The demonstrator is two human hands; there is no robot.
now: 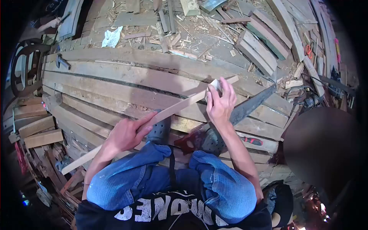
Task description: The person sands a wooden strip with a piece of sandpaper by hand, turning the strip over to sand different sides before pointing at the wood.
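Observation:
A long, thin wooden strip (174,109) runs diagonally across in front of my knees. My left hand (128,132) is closed around its middle, thumb and fingers on either side. Near the strip's far right end, my right hand (221,100) grips a small pale block (215,85), which is pressed against the wood. Its exact kind I cannot tell, since the fingers cover much of it. Beneath my right wrist lies a handsaw (253,102) with a red handle, its blade pointing to the upper right.
Wooden planks (103,85) form the surface under me. A hammer (62,62) lies at left, a red-and-black-handled tool (251,141) at right. Stacked timber pieces (264,38) and a crumpled white cloth (112,36) are farther off among wood chips. Another person (283,205) is close at lower right.

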